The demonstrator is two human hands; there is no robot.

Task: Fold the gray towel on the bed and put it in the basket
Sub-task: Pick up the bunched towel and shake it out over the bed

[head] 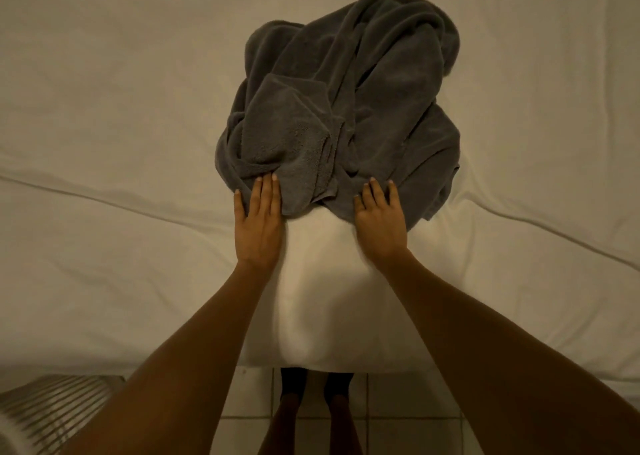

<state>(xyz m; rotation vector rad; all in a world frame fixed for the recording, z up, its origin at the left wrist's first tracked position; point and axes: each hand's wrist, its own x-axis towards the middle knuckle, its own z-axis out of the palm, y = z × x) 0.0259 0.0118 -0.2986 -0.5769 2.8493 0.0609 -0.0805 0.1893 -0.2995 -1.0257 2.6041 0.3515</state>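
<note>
Gray towel (pixel 346 108) sits in a crumpled heap on the bed (pixel 104 108), near the bed's front edge, roughly centred along it. Not spread, no fold made yet.

Left hand (pixel 258 227) lies flat, fingers extended and together, fingertips touching the heap's near-left hem. Right hand (pixel 381 226) also flat, fingers slightly spread, tips resting on the near-right hem. Neither grip is closed on anything: both are apart, palms down, partly on the sheet and partly on cloth.

Step in hand, my read: the very start, locating the near edge before spreading the towel. Folding hasn't begun; the basket stage is far off.

Next move calls for pinching the near hem or two corners (corners are buried in the folds, can't pick them out here), then lifting and shaking or dragging the cloth flat across the bed. Thick terry, so it should hold bunches and need smoothing.

Basket (pixel 45 406): a pale slatted thing at the lower left, on the floor below the bed's front edge, is probably it, mostly cut off by the left arm.
</note>
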